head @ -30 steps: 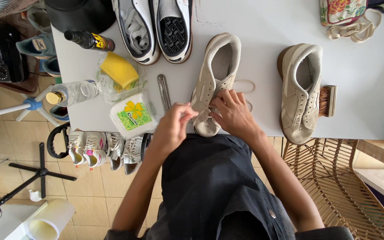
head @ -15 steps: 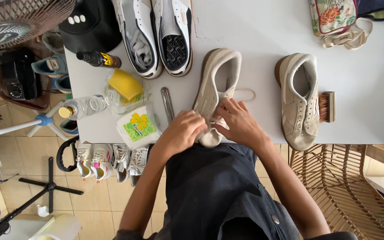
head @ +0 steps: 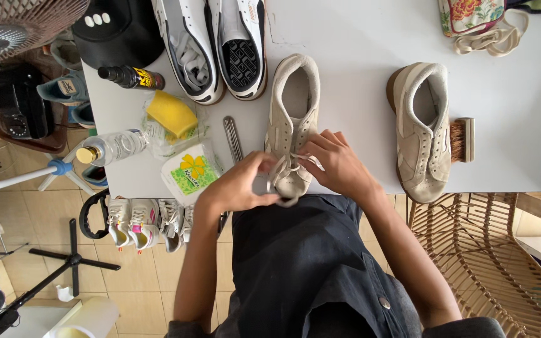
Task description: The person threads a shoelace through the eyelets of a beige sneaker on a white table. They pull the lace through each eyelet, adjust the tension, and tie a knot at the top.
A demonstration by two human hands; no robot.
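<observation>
White tabletop (head: 358, 37): second beige suede sneaker (head: 419, 131) with a wooden brush (head: 461, 140) touching its side; a black-and-white shoe pair (head: 217, 44); yellow sponge (head: 170, 114); clear bottle (head: 111, 148); dark spray bottle (head: 131, 77); wipes packet (head: 189, 173); floral pouch (head: 471, 15). Beneath the edge: small sneakers (head: 148, 220) on the tiled floor (head: 45, 213); a wicker chair (head: 471, 250) stands alongside.

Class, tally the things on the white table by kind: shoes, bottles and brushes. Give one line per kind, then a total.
Shoes: 4, two beige, two white-and-black
Bottles: 2, clear, dark
Brushes: 1
Total: 7
</observation>
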